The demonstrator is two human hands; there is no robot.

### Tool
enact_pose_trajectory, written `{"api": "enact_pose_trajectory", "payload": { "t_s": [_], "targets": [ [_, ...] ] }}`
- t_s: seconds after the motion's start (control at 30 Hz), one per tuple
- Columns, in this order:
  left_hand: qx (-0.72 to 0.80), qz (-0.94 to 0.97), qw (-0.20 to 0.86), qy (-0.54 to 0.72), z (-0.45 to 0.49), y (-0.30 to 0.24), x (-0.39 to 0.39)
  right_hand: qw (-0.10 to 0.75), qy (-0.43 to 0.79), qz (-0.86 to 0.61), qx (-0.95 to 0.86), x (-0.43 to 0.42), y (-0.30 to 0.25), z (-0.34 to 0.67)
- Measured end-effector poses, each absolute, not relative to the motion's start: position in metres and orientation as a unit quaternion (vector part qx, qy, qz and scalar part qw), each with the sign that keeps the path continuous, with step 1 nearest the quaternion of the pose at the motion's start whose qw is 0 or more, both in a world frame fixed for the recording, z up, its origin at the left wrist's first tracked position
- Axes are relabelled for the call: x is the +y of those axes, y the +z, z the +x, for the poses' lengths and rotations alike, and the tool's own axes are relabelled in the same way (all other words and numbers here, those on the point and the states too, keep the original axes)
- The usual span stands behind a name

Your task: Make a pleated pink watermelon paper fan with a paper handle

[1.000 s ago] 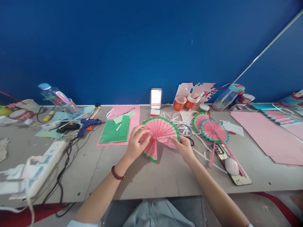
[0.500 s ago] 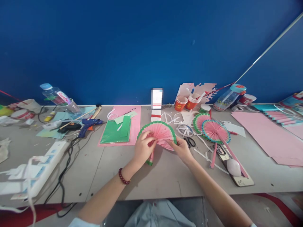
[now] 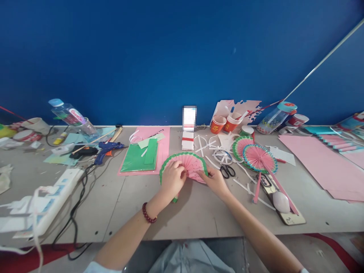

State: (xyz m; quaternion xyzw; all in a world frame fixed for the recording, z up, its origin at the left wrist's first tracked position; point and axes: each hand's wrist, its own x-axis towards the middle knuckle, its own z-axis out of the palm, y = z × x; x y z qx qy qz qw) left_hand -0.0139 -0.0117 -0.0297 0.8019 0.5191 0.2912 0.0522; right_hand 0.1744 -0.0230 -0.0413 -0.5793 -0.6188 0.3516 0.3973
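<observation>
Between my hands, above the front middle of the table, is a pleated paper fan point(image 3: 193, 162), pink with dark seed marks and a white and green rim like a watermelon slice. My left hand point(image 3: 173, 177) pinches it near the centre where the folds meet; its fingers cover part of the left side. My right hand point(image 3: 215, 181) grips the fan's right end between thumb and fingers. A folded strip with a green tip point(image 3: 175, 198) hangs down below my left hand. Black-handled scissors point(image 3: 227, 171) lie just right of my right hand.
Left of the fan are green paper sheets point(image 3: 138, 158), a blue glue gun point(image 3: 108, 149) and a white power strip point(image 3: 61, 199) with cables. Rightward lie white paper strips point(image 3: 247, 186), finished fans point(image 3: 260, 157) and a phone point(image 3: 290, 216). Paper cups point(image 3: 218, 124) stand at the back.
The fan has shifted slightly left and toward me. My left hand has turned and its fingers have curled closer at the fan's centre; my right hand stays on the right end.
</observation>
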Motion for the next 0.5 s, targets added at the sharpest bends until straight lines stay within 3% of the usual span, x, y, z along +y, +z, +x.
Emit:
{"api": "enact_pose_trajectory", "payload": {
  "t_s": [0.1,0.2,0.3,0.5],
  "targets": [
    [0.513,0.8,0.052,0.305,-0.0168,-0.0279,-0.0098,0.404,0.322,-0.6,-0.61,-0.0205,-0.0459,0.1797],
    [0.511,0.803,0.039,0.305,-0.0177,-0.0256,-0.0102,0.447,0.214,-0.581,-0.645,-0.0205,-0.0453,0.1823],
    [0.505,0.809,0.032,0.298,-0.0166,-0.0242,-0.0124,0.438,0.108,-0.533,-0.716,-0.0229,-0.0414,0.1805],
    [0.495,0.816,0.019,0.298,-0.0156,-0.0244,-0.0147,0.403,0.073,-0.517,-0.752,-0.0242,-0.0409,0.1783]
  ]
}}
